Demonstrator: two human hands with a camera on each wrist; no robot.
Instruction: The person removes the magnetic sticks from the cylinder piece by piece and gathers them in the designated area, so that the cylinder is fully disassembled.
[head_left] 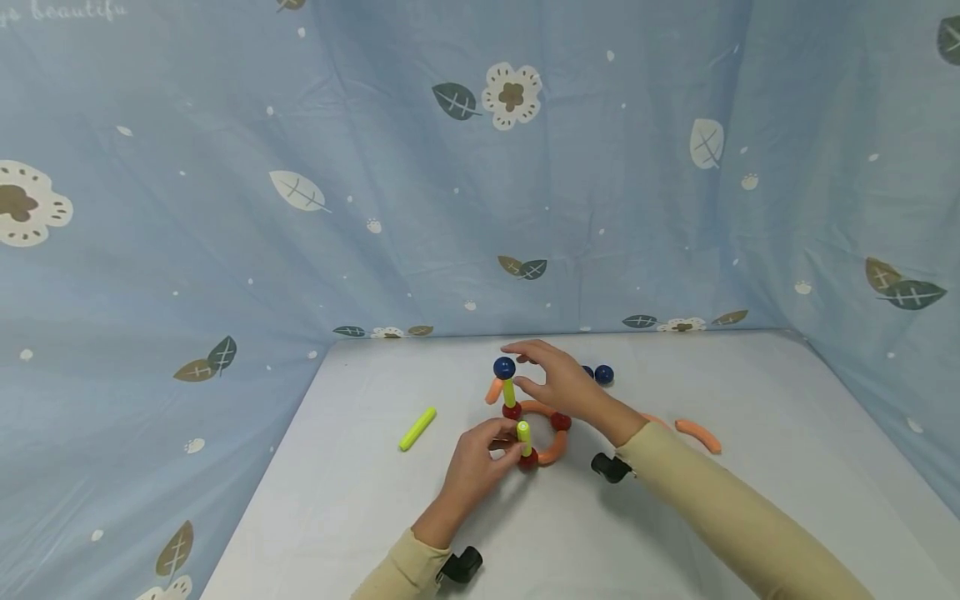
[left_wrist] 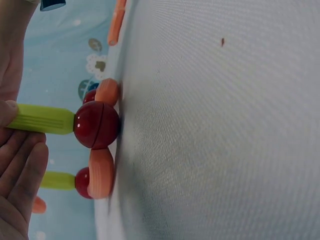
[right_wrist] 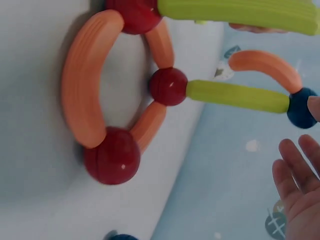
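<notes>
A ring of orange curved rods (right_wrist: 85,80) and red balls (right_wrist: 112,156) lies on the table. Two yellow-green rods rise from it. My left hand (head_left: 476,462) pinches the nearer yellow-green rod (left_wrist: 45,119), whose lower end sits on a red ball (left_wrist: 96,125). The farther yellow-green rod (right_wrist: 237,96) bears a blue ball (head_left: 504,367) on top, with another orange curved rod (right_wrist: 267,64) sticking out from that ball. My right hand (head_left: 562,383) is beside the blue ball, fingers spread; its thumb overlaps the ball in the right wrist view.
On the white table (head_left: 337,517), a loose yellow-green rod (head_left: 417,429) lies to the left. More blue balls (head_left: 603,375) sit behind the right hand. A loose orange curved rod (head_left: 699,436) lies to the right, another partly hidden by the right arm. Patterned blue cloth (head_left: 420,208) hangs behind.
</notes>
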